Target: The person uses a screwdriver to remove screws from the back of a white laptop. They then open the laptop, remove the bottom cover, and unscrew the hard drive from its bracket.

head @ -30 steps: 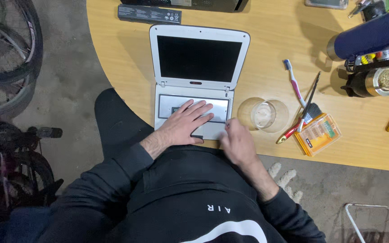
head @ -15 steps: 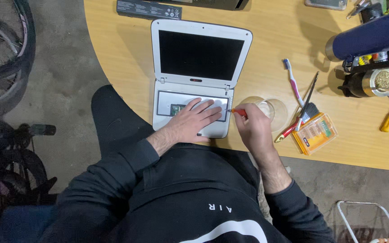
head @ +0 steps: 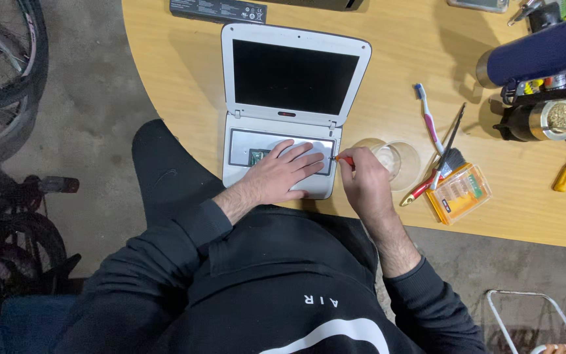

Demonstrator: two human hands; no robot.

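Wooden table (head: 165, 72) filled upper frame, small white laptop (head: 283, 141) sat open at center with keyboard bay exposed, left hand (head: 283, 174) lay flat and unclenched on its base, right hand (head: 361, 183) gripped 1 red-handled screwdriver (head: 340, 158), tip at the base's right edge.

A rounded wooden bench (head: 185, 98) stands on a grey concrete floor (head: 86, 118). Bicycle wheels (head: 4, 72) lean at the left edge; a white wire rack (head: 525, 314) sits at lower right. The light is dim and even.

Dark laptop screen (head: 294, 77) — orange case (head: 458, 193).
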